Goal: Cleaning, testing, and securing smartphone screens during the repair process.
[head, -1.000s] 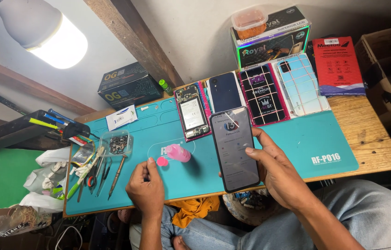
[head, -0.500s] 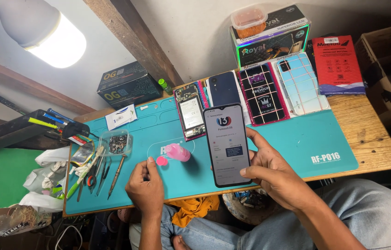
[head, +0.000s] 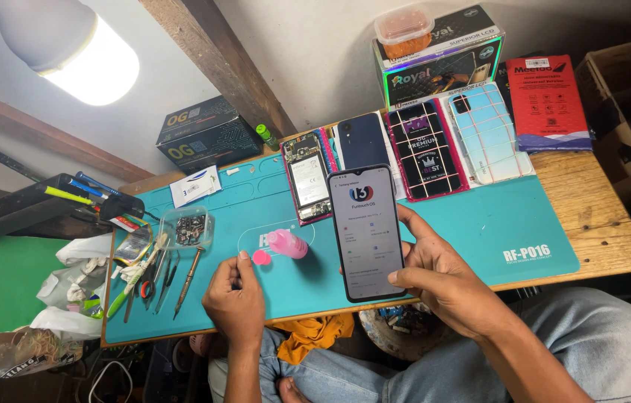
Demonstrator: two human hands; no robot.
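Light from the bare bulb at ten o'clock floods the bench, which is likely why the work sits under it. From the head camera, the right hand cradles a smartphone upright at the centre of the frame, thumb and curled fingers clamping its right edge so the lit glass screen faces up toward the person. The left hand, at seven o'clock, rests loosely curled on the teal rubber mat, holding nothing, its thumb tip touching or just beside a small pink cap. A pink plastic bottle lies on its side just past that. At nine o'clock a clear tray keeps what look like tiny screws together, though it is too small to be sure, with slim screwdrivers laid alongside. At twelve o'clock an opened phone shows its metal innards beside glossy phone cases, backed by cardboard boxes.
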